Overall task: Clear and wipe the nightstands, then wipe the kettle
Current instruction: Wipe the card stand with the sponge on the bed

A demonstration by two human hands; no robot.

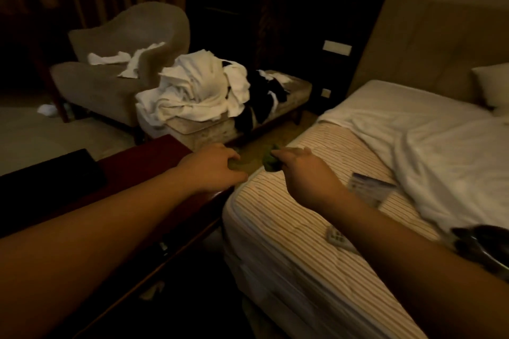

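Note:
My right hand [305, 170] pinches a small green cloth [271, 161] above the corner of the bare striped mattress [289, 215]. My left hand [212, 168] hovers over the end of a dark red wooden top [154, 173], its fingers curled and nothing seen in them. A dark object [49, 176] lies on that top at the left. On the mattress lie a small card or leaflet [371, 190], a pale remote control [337, 237], and a dark shiny object [484, 245] at the right edge, too dim to identify.
A white sheet [429, 146] is rumpled over the far part of the bed. Beyond the bed's foot stand a bench piled with white linen [198, 88] and a beige armchair [118, 63] with a towel. A narrow dark gap runs between wooden top and mattress.

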